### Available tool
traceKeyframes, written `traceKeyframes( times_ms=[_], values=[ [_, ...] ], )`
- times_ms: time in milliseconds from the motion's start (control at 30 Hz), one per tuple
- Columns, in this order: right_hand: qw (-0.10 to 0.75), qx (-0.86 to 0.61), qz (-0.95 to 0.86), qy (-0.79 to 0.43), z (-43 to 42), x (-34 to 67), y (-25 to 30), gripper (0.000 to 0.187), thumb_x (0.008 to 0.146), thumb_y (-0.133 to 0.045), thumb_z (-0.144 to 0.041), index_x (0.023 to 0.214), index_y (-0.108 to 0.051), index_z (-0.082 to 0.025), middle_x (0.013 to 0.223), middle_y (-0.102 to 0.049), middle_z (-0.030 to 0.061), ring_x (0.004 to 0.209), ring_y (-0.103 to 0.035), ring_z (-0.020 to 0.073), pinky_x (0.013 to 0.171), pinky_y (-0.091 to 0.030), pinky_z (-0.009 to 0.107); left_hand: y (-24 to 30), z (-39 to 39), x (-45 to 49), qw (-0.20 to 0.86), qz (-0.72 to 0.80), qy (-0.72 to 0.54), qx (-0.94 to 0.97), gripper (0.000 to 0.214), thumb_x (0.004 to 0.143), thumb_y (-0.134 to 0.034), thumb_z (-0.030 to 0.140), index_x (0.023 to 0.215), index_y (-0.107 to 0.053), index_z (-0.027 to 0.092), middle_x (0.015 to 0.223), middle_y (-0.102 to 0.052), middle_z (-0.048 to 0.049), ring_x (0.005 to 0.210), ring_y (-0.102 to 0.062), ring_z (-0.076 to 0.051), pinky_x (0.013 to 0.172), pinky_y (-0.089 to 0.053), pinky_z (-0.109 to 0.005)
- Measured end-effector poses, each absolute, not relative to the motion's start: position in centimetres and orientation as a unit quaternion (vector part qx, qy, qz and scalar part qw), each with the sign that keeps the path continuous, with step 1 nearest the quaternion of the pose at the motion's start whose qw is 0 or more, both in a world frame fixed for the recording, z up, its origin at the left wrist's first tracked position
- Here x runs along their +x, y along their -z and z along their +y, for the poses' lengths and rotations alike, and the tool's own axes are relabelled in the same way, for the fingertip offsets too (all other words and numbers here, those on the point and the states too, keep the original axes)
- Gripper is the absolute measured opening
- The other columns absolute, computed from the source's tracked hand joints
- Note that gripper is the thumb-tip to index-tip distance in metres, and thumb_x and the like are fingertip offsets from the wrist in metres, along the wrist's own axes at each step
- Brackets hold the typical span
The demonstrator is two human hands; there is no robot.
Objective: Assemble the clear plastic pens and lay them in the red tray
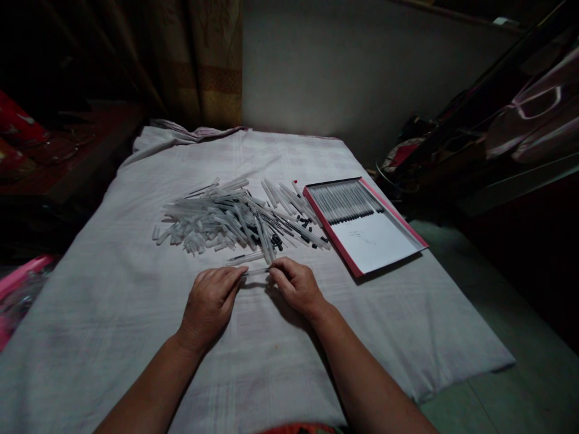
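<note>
My left hand (211, 301) and my right hand (296, 284) meet over the white cloth (113, 301), both pinched on the ends of one clear pen tube (256, 272) held level between them. Just beyond lies a heap of clear pen tubes and small black parts (230, 218). Another single pen (246, 258) lies loose in front of the heap. To the right sits a flat red-rimmed box (384, 241) with a row of pens packed in its far half.
The cloth covers a low platform whose right edge drops to a green floor (497, 313). Bags and dark clutter (520, 120) stand at the right. A dark wooden surface (67, 157) and pink items (18, 283) lie at the left. A curtain hangs behind.
</note>
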State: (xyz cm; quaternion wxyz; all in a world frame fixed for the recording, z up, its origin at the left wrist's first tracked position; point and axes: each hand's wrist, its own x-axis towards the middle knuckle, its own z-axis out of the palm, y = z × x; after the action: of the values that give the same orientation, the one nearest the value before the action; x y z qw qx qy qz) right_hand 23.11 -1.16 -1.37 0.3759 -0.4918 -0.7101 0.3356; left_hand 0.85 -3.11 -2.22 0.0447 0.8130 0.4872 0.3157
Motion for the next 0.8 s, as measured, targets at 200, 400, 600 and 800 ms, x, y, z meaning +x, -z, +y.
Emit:
traceKeyframes(
  times_ms=[200,400,600,800],
  values=[
    [0.375,-0.476,-0.72,-0.337,-1.14,23.25,1.32,0.014,0.091,-0.054,-0.028,0.093,-0.065,-0.02,0.082,-0.071,0.0032,0.075,-0.066,0.0161,0.072,-0.05,0.026,2.17,-3.11,0.86,0.049,0.488,-0.322,0.81,0.026,0.1,-0.049,0.03,0.118,-0.066,0.023,0.104,-0.076,-0.0075,0.095,-0.069,-0.022,0.085,-0.049,-0.038],
    [0.378,-0.48,-0.711,-0.348,-1.14,23.22,1.48,0.015,0.09,-0.056,-0.028,0.1,-0.065,-0.021,0.083,-0.071,0.0022,0.074,-0.066,0.0158,0.072,-0.05,0.026,2.26,-3.11,0.79,0.042,0.485,-0.318,0.814,0.026,0.1,-0.049,0.029,0.119,-0.066,0.022,0.105,-0.076,-0.0082,0.095,-0.069,-0.023,0.084,-0.049,-0.038],
    [0.36,-0.48,-0.722,-0.344,-1.15,23.22,1.39,0.019,0.093,-0.051,-0.031,0.092,-0.065,-0.02,0.074,-0.068,0.0015,0.068,-0.063,0.0154,0.068,-0.049,0.025,2.33,-3.11,0.79,0.048,0.483,-0.316,0.816,0.025,0.1,-0.05,0.028,0.119,-0.065,0.021,0.104,-0.076,-0.0079,0.095,-0.069,-0.022,0.085,-0.049,-0.037],
    [0.37,-0.474,-0.735,-0.314,-1.15,23.23,1.17,0.019,0.092,-0.05,-0.03,0.093,-0.065,-0.02,0.081,-0.07,0.0036,0.075,-0.065,0.0164,0.072,-0.049,0.025,2.33,-3.12,0.79,0.042,0.481,-0.317,0.817,0.026,0.101,-0.049,0.03,0.118,-0.066,0.022,0.103,-0.076,-0.0077,0.093,-0.069,-0.023,0.083,-0.049,-0.038]
  ],
)
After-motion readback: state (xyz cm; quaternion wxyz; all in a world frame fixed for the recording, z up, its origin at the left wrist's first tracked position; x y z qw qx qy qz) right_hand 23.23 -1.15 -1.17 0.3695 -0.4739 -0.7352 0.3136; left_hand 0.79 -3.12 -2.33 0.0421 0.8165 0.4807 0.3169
